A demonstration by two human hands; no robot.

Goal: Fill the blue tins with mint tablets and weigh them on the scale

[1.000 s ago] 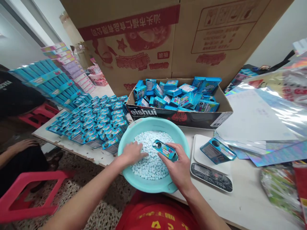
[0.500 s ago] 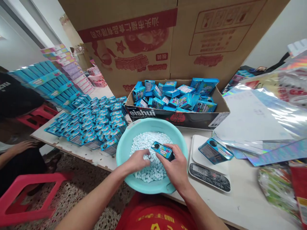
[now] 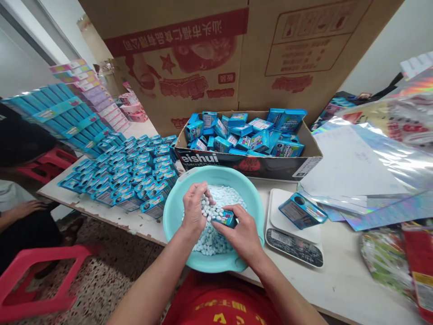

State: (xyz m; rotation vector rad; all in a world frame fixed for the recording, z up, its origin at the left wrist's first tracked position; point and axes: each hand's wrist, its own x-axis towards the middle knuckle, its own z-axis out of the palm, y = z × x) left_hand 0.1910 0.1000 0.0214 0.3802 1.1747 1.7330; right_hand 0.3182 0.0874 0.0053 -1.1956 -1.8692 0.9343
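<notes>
My left hand (image 3: 196,205) is cupped around a handful of small pale-blue candies (image 3: 209,208), tilted toward the tin in my other hand. The candies spill over the end of that blue tin (image 3: 227,219) and cover its opening. My right hand (image 3: 241,228) grips the tin between thumb and fingers, low over the candy heap. Both hands are above a turquoise basin (image 3: 255,212), which holds many more of the candies. Right of the basin, another blue tin (image 3: 302,211) lies on a white kitchen scale (image 3: 294,246).
Rows of blue tins with round holes (image 3: 125,174) stand at the left. Behind the basin, a carton (image 3: 304,164) is heaped with tins. A large cardboard box (image 3: 216,104) rises behind. Plastic sheets (image 3: 358,167) lie at right. Another person's hand (image 3: 29,209) and a red stool (image 3: 43,257) are at left.
My left hand has come up out of the candy heap with a handful and turned toward the tin. The tin has shifted slightly down, and candies now cover its opening.
</notes>
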